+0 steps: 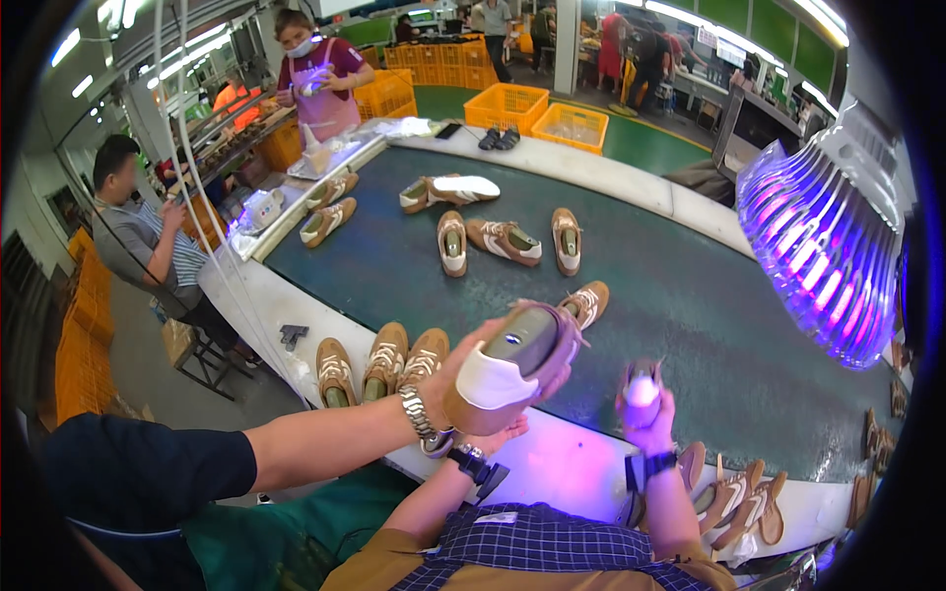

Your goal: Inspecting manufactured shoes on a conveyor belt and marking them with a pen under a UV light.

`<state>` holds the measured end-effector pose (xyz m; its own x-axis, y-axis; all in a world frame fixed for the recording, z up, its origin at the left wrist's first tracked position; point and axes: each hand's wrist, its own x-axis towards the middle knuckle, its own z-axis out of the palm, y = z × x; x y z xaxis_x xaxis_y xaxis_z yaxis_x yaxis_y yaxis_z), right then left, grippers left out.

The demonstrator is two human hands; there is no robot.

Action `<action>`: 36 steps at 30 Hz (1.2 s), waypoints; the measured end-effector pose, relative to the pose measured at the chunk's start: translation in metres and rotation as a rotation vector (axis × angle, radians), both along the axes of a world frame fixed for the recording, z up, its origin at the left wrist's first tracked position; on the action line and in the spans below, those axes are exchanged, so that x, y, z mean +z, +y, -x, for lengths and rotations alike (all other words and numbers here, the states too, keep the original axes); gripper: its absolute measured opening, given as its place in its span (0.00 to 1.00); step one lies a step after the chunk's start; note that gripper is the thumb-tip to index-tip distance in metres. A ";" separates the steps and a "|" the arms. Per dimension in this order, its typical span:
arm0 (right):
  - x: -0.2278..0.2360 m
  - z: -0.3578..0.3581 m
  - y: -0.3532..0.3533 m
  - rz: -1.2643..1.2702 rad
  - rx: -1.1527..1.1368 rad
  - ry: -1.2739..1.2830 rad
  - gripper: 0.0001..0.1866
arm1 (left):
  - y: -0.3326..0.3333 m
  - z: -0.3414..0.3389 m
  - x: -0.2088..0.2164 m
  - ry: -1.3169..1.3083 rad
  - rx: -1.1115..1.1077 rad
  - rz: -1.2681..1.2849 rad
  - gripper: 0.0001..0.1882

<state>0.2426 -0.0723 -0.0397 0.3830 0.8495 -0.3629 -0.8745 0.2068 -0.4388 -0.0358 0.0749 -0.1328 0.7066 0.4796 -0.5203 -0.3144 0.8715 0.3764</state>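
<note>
My right hand (650, 424) is closed around a small brown shoe (644, 386), held upright with its pale heel toward me. My left hand (501, 436) is above the white table edge, its fingers partly showing and stretched out to the right; I see nothing in it. Just above it, a co-worker's hand (461, 366) with a metal watch reaches in from the left. That hand holds a large tan shoe (498, 379) with a white heel and an olive last inside, which partly covers my left hand's surroundings.
Several brown shoes (505, 241) stand on the dark green conveyor belt (394, 286). More shoes (386, 360) line the left edge, and others (734, 497) the near right. A glowing purple lamp (823, 251) hangs at right. Co-workers (148, 222) stand at left; orange crates (507, 103) are behind.
</note>
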 end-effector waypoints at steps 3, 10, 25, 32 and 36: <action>0.012 -0.070 0.081 -0.269 -0.037 -0.193 0.26 | -0.005 0.014 0.007 -0.049 0.045 -0.024 0.18; 0.006 -0.075 0.180 0.046 -0.037 -0.409 0.24 | -0.016 0.024 0.033 0.022 0.124 -0.161 0.19; 0.062 0.080 0.046 -0.197 0.424 0.074 0.35 | -0.052 0.009 0.134 0.257 -0.192 -0.523 0.14; 0.111 0.100 0.075 -0.389 0.400 0.016 0.29 | -0.093 0.057 0.275 -0.021 0.159 -1.975 0.19; 0.109 0.103 0.097 -0.271 0.284 -0.022 0.23 | -0.080 0.055 0.290 0.627 0.662 -2.019 0.27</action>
